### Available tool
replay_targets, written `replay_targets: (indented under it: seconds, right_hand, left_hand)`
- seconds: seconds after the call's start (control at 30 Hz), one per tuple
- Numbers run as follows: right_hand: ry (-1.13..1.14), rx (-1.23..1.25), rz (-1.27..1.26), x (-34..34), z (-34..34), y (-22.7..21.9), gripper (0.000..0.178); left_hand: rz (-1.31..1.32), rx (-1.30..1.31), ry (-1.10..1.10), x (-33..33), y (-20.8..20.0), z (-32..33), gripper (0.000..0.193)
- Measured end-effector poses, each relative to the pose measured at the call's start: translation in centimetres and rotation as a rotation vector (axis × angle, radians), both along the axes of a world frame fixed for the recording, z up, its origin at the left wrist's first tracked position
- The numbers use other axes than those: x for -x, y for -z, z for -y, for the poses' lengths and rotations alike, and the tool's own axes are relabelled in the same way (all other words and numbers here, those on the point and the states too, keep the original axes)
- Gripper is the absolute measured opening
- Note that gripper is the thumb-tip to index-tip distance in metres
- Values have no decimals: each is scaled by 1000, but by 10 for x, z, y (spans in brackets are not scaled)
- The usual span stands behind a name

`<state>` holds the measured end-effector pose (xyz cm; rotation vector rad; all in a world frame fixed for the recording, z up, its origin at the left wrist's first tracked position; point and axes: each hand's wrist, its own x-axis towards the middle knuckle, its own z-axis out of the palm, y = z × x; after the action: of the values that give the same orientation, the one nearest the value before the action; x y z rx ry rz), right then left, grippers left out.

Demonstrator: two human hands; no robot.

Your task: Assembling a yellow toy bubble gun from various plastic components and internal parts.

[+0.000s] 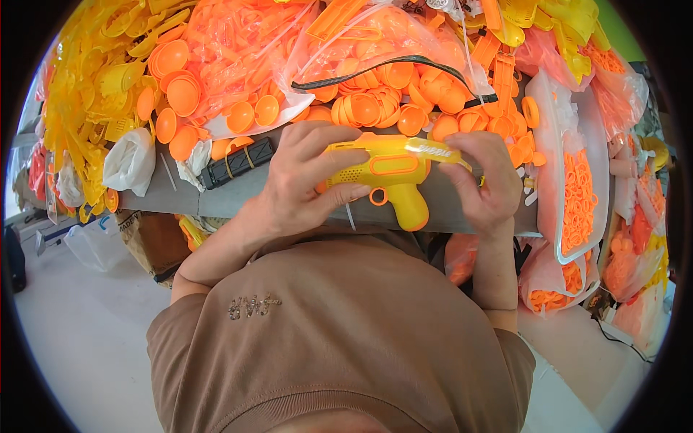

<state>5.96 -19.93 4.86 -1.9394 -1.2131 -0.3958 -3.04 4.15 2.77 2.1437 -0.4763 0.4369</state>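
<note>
I see my left hand (303, 180) and right hand (485, 177) both grasping the yellow plastic toy gun with orange trim (390, 173) above the grey worktop (238, 191); a loosened grip could drop it off the edge.

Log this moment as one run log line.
left hand: grips yellow plastic toy gun with orange trigger | right hand: pinches its muzzle end | behind: orange plastic cups
</note>
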Motion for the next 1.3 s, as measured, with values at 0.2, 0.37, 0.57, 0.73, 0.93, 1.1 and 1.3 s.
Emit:
replay_targets:
  seconds: [0.2, 0.37, 0.57, 0.73, 0.93, 1.1, 1.3]
  right_hand:
    - [112, 23, -229, 1, 20, 26, 40]
    - [92, 76, -238, -1, 17, 25, 44]
    - [13, 102, -224, -2, 8, 27, 45]
    - [-42, 70, -227, 2, -5, 33, 46]
    - [-36, 53, -271, 6, -8, 41, 48]
    - [-29, 28, -262, 6, -7, 44, 46]
    - [-8, 43, -295, 10, -14, 46, 43]
  left_hand:
    - [76, -329, 54, 3, 18, -1, 45]
    - [21, -303, 97, 5, 30, -1, 45]
    - [7, -232, 111, 3, 33, -1, 46]
    - [16, -232, 122, 3, 35, -1, 46]
    - [24, -238, 125, 3, 36, -2, 47]
    - [15, -236, 130, 2, 34, 1, 50]
    - [-17, -274, 139, 1, 28, -2, 53]
